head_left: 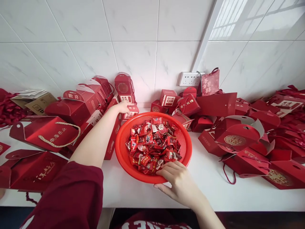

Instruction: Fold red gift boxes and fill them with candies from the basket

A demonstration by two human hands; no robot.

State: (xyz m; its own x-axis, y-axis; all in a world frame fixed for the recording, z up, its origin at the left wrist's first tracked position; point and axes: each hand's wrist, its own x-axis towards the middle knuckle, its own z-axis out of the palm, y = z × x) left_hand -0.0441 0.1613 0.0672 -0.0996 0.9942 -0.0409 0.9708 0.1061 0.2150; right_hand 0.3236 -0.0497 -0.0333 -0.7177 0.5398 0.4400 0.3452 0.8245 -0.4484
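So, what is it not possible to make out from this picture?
All in the head view:
Bottom of the red plastic basket: hidden by wrapped candies.
Their fine print: too small.
Whether the left hand grips the gift box: palm faces away.
Shirt lettering: cut off by bottom edge.

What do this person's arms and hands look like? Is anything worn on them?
The left hand and right hand are ordinary human ones, with no gloves, rings or watch showing. A loose, dark maroon sleeve ends near the left elbow, with a little white low on it. The right forearm is bare where visible.
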